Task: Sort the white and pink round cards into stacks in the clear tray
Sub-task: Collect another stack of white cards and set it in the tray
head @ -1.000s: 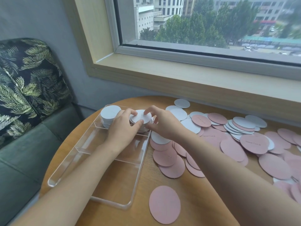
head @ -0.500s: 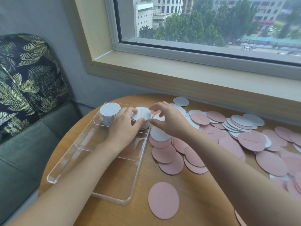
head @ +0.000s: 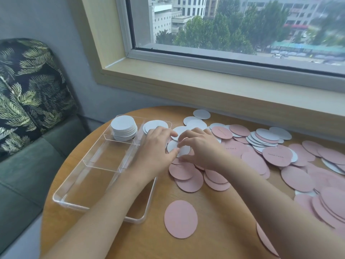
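A clear tray (head: 100, 209) with dividers lies at the table's left. Its far-left compartment holds a tall stack of white round cards (head: 124, 128). A lower white stack (head: 157, 124) sits in the far-right compartment. Loose white cards (head: 180, 148) lie just right of the tray. My left hand (head: 155, 150) and my right hand (head: 202, 149) meet over them, thumbs and fingers curled around their edges. Pink cards (head: 188, 175) spread below and to the right of my hands.
A wide scatter of pink and white cards (head: 276, 156) covers the right half of the round wooden table. One pink card (head: 180, 219) lies alone near the front. A leaf-print cushion on a green sofa (head: 28, 94) is at the left. The window sill (head: 205, 85) runs behind.
Both hands have left the second white stack in the tray and moved right and nearer, onto the loose white cards on the table beside the tray.
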A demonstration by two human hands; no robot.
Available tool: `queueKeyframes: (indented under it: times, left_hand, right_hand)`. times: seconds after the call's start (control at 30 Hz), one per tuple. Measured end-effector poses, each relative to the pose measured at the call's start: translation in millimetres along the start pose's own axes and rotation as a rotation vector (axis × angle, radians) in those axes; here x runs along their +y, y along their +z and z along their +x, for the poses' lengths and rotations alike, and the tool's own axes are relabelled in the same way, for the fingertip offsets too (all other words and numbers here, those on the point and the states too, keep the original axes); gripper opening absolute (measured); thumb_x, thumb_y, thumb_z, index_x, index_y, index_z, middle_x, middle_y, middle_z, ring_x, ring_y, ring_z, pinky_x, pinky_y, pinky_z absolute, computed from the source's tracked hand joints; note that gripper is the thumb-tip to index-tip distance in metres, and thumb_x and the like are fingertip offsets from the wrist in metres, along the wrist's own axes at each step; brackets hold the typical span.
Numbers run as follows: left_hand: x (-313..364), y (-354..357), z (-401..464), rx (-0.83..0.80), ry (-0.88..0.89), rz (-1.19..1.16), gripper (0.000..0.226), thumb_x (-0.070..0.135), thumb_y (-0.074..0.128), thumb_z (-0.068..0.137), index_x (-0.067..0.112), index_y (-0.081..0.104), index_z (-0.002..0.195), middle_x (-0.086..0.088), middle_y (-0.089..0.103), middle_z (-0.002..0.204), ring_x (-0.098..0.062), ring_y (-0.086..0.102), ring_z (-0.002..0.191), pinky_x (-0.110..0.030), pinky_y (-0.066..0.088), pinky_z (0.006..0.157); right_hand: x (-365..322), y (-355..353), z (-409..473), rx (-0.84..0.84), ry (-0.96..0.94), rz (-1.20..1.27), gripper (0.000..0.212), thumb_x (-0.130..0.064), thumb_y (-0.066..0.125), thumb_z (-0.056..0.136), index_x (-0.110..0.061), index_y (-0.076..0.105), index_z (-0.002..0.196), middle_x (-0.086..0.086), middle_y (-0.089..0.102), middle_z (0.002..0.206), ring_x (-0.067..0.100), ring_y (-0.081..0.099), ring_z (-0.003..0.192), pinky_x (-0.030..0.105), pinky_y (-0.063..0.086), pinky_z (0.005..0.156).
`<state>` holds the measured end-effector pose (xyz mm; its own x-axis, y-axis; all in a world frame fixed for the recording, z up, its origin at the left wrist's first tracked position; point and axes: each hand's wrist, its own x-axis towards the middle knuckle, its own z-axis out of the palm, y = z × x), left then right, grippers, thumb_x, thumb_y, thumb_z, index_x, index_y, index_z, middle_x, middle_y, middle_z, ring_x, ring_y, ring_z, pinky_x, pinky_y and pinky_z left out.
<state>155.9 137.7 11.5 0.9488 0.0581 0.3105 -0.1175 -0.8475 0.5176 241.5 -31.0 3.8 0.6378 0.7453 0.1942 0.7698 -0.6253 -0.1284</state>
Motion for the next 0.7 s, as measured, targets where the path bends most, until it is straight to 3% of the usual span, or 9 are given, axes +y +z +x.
queueKeyframes:
  times: [0.2, 0.33, 0.43, 0.57, 0.7]
  left_hand:
    - [3.8, 1.7, 2.1, 0.056, -0.018, -0.007, 0.033, 0.026, 0.07, 0.091, 0.026, 0.063, 0.123, 0.007, 0.057, 0.125, -0.015, 0.045, 0.122, -0.016, 0.024, 0.094]
    - [1.4, 2.6, 4.8, 0.022, -0.014, -0.005, 0.029, 0.024, 0.069, 0.092, 0.027, 0.064, 0.121, 0.01, 0.057, 0.123, -0.014, 0.043, 0.121, -0.016, 0.024, 0.093]
    - [0.7, 1.8, 3.3, 0.051, 0.015, -0.033, 0.028, 0.022, 0.07, 0.091, 0.028, 0.065, 0.118, 0.011, 0.059, 0.12, -0.013, 0.045, 0.119, -0.015, 0.026, 0.093]
    - [-0.7, -0.3, 0.3, 0.08, 0.059, -0.072, 0.027, 0.016, 0.069, 0.092, 0.025, 0.068, 0.118, 0.013, 0.063, 0.118, -0.01, 0.05, 0.118, -0.005, 0.028, 0.096]
    - [3.8, -1.7, -2.5, 0.097, 0.039, -0.118, 0.029, 0.012, 0.067, 0.092, 0.023, 0.068, 0.118, 0.015, 0.066, 0.116, -0.005, 0.055, 0.115, -0.003, 0.033, 0.093]
  right_hand:
    - [3.3, 4.2, -1.6, 0.073, -0.102, -0.055, 0.027, -0.049, 0.068, 0.086, -0.029, 0.077, 0.103, -0.017, 0.063, 0.127, 0.013, 0.051, 0.122, 0.034, 0.031, 0.093]
    - [7.9, 12.6, -4.0, 0.17, -0.172, -0.102, 0.025, -0.046, 0.06, 0.085, -0.029, 0.078, 0.084, -0.016, 0.072, 0.11, 0.013, 0.059, 0.11, 0.034, 0.034, 0.094]
    - [7.2, 22.3, -6.7, 0.348, -0.211, -0.095, 0.025, -0.029, 0.058, 0.088, -0.022, 0.074, 0.071, -0.01, 0.074, 0.094, 0.017, 0.065, 0.097, 0.034, 0.039, 0.092]
    - [8.6, 16.9, -3.2, 0.61, -0.198, -0.048, 0.023, -0.016, 0.059, 0.093, -0.013, 0.067, 0.072, -0.004, 0.068, 0.082, 0.023, 0.062, 0.08, 0.038, 0.044, 0.086]
    - [7.6, 9.5, -7.4, 0.7, -0.074, 0.056, 0.022, -0.01, 0.053, 0.099, -0.007, 0.064, 0.081, 0.003, 0.061, 0.076, 0.03, 0.058, 0.073, 0.043, 0.045, 0.079]
